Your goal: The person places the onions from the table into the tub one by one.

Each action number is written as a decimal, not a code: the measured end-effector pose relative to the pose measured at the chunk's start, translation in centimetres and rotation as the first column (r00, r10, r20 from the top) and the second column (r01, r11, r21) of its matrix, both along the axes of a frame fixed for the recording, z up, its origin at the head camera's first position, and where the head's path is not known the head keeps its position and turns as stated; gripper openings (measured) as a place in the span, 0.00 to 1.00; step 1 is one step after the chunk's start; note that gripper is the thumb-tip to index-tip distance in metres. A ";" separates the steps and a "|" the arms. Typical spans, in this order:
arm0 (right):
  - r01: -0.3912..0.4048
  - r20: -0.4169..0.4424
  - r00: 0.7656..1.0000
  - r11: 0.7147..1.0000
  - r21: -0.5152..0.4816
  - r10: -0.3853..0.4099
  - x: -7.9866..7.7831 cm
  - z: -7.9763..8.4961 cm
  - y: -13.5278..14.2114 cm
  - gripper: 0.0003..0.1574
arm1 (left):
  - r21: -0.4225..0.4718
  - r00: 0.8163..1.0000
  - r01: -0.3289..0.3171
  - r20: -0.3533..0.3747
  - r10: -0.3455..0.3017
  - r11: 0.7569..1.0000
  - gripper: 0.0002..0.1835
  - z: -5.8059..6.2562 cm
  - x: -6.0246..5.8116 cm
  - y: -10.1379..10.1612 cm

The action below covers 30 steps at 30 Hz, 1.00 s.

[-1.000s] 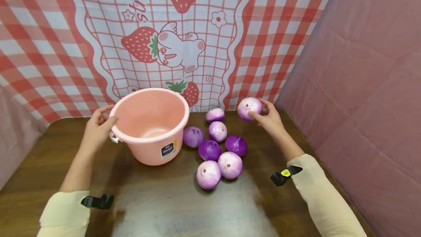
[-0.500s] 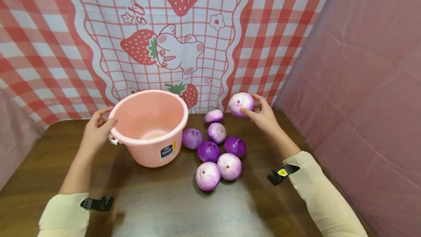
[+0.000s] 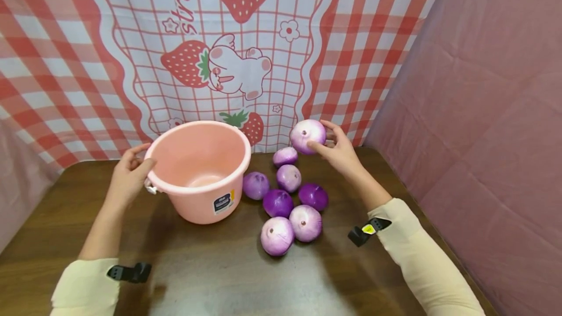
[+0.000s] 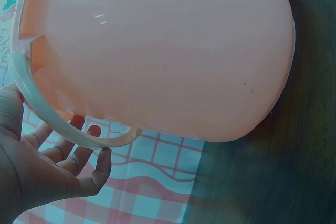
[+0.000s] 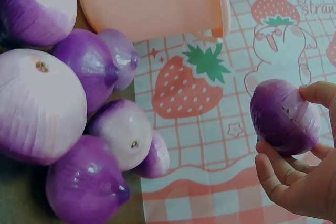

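A pink plastic bucket (image 3: 206, 204) stands on the table, its inside bare down to the bottom. My left hand (image 3: 127, 174) grips its rim at the left, thumb over the edge; in the left wrist view the fingers (image 4: 79, 153) lie by the white handle (image 4: 58, 121). Up in the air right of the bucket, my right hand (image 3: 340, 152) holds a purple-white onion (image 3: 307, 135) between thumb and fingers. Below it, several more onions sit bunched on the table, among them a dark purple onion (image 3: 278, 203) and a pale onion (image 3: 277, 236).
Behind the brown table (image 3: 228, 277) hangs a red-checked strawberry cloth (image 3: 351, 38). A plain pink cloth (image 3: 483, 111) closes off the right side. The nearest onion (image 3: 256, 185) sits against or just beside the bucket's right wall.
My right hand has carried the onion leftward and slightly up, toward the bucket. The left hand keeps its grip on the rim, and the onions on the table stay put.
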State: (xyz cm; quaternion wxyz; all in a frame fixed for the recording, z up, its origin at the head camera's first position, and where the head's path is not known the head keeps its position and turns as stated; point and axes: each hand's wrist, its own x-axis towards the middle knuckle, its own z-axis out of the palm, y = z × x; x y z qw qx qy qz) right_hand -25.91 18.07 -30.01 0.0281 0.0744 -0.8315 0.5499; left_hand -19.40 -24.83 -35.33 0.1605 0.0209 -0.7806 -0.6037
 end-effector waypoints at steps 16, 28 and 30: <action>-0.082 -0.037 0.996 0.996 0.030 0.083 0.6 1.5 -2.9 0.45 | 0.005 1.000 -0.015 0.018 0.015 1.000 0.23 -0.1 -0.1 -0.1; -0.133 -0.037 0.990 0.991 0.016 0.134 0.6 2.0 -4.9 0.44 | -0.010 1.000 -0.025 0.009 0.025 1.000 0.22 -0.3 -0.4 -0.2; -0.136 -0.039 0.990 0.991 0.016 0.137 0.6 1.9 -5.2 0.43 | -0.016 1.000 -0.028 0.009 0.029 0.999 0.22 -0.3 -0.3 -0.1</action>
